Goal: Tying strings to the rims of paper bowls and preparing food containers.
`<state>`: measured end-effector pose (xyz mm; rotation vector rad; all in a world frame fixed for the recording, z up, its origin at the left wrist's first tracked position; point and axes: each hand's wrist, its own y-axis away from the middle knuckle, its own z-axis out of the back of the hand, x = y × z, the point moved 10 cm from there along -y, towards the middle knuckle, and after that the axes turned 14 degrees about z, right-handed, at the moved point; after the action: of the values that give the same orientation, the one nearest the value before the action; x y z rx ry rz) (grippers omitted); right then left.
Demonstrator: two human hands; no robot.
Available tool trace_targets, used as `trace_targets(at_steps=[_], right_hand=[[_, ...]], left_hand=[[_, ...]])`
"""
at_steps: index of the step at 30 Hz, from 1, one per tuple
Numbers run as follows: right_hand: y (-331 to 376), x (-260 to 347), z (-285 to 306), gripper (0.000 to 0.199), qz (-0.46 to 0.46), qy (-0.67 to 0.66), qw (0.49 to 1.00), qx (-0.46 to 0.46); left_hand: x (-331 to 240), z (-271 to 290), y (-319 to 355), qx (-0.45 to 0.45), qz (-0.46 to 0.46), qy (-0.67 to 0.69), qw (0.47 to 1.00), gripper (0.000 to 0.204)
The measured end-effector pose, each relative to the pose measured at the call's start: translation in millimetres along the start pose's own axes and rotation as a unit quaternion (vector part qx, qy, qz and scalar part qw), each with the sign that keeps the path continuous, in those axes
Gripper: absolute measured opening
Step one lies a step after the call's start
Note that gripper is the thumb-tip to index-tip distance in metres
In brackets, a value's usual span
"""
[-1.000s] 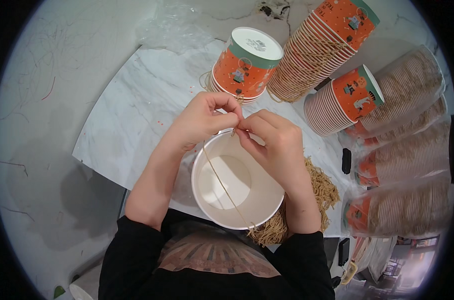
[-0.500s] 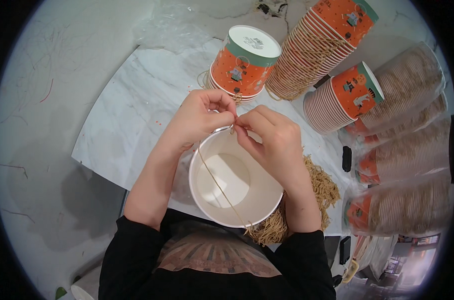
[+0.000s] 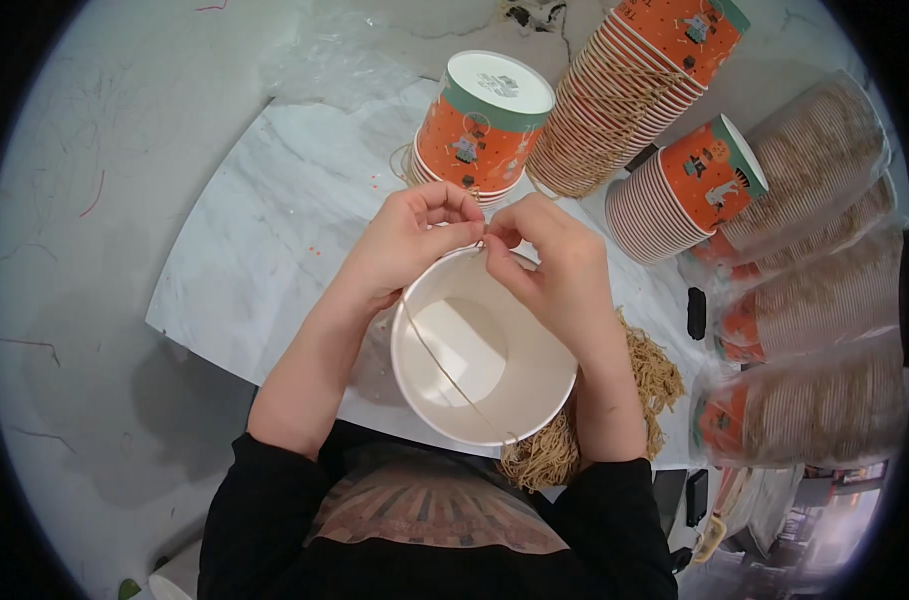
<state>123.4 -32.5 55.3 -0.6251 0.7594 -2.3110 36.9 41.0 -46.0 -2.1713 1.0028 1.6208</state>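
A white paper bucket (image 3: 539, 365) stands in front of me, its mouth up toward me. A thin tan cord (image 3: 442, 368) runs slantwise across its opening to the near rim. At the far rim, my left hand (image 3: 419, 235) pinches the cord between thumb and fingers. My right hand (image 3: 554, 255) is closed in a pinch just beside it, the fingertips nearly meeting; the bit of cord between them is mostly hidden. A heap of tan cords (image 3: 654, 370) lies under and around my right forearm.
Beyond my hands stands an upturned orange and green paper bucket (image 3: 482, 135). Nested bucket stacks, a tall one (image 3: 614, 110) draped with cords and a shorter one (image 3: 664, 205), stand right of it. Plastic-wrapped stacks (image 3: 804, 395) line the right side. The marbled table (image 3: 264, 230) has a curved left edge.
Both hands and the bucket have shifted slightly to the right. The pinch at the far rim continues, with the cord still crossing the opening.
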Motion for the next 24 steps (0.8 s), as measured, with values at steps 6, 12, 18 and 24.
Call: trace_targets(at_steps=[6, 12, 18, 24], right_hand=[[1, -17, 3, 0.012, -0.053, -0.087, 0.995, -0.014], [2, -23, 1, 0.009, -0.074, -0.129, 0.989, -0.004], [9, -37, -7, 0.008, -0.091, -0.197, 0.976, -0.011], [21, -57, -18, 0.008, -0.202, -0.311, 0.928, -0.040]], left_hand=[[17, -9, -9, 0.033, 0.037, 0.167, 0.985, 0.012], [11, -9, -6, 0.034, 0.024, 0.130, 0.991, 0.013], [9, -10, -10, 0.065, -0.012, 0.096, 0.993, 0.013], [9, -7, -11, 0.053, -0.016, 0.101, 0.993, 0.015]])
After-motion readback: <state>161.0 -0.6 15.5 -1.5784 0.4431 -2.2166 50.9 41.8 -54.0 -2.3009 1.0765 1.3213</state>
